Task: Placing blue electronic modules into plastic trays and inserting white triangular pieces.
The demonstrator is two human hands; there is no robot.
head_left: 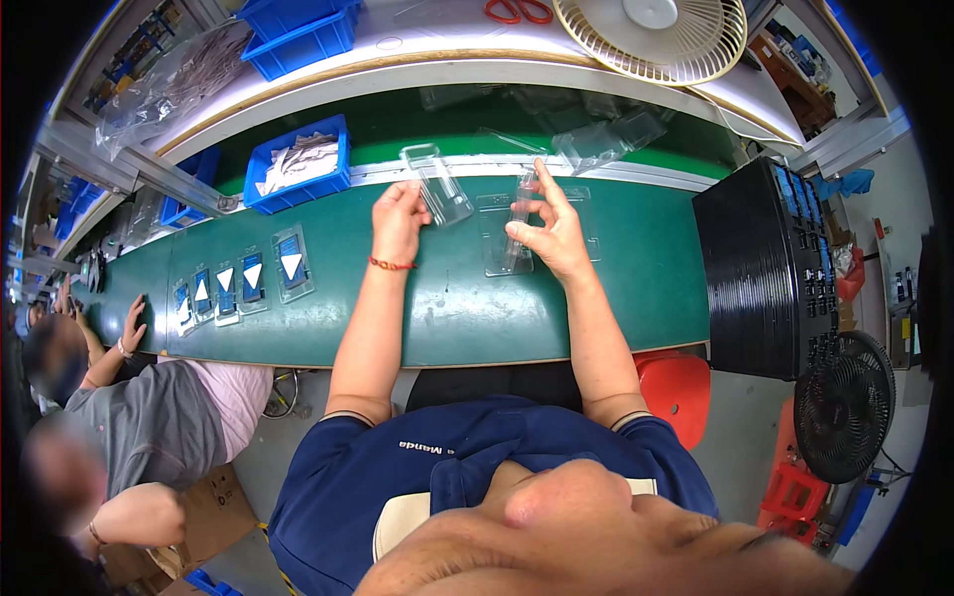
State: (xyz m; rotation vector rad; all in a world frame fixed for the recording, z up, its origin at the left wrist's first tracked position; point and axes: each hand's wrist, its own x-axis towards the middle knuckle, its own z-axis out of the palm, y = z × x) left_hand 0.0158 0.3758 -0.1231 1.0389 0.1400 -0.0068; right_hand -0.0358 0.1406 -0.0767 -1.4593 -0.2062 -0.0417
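Observation:
Above the green table, my left hand [399, 221] pinches a clear plastic blister tray [449, 199] by its near left edge; the tray is tilted. A short way to the right, my right hand [553, 236] has its thumb and bent fingers closed around a narrow upright piece of clear plastic packaging [521, 197], with the index finger stretched up along it. Beneath and beside that hand lies an open clear blister shell [507, 266] on the table. Where the held piece ends and the lying shell begins is hard to make out.
To the left, several packs [291, 264] with white triangles lie in a row. A blue bin [338, 179] with pale pieces stands behind them. Clear shells [611, 139] are piled at the back. Black stacked trays [740, 268] border the right end. A co-worker's hand [132, 326] rests at left.

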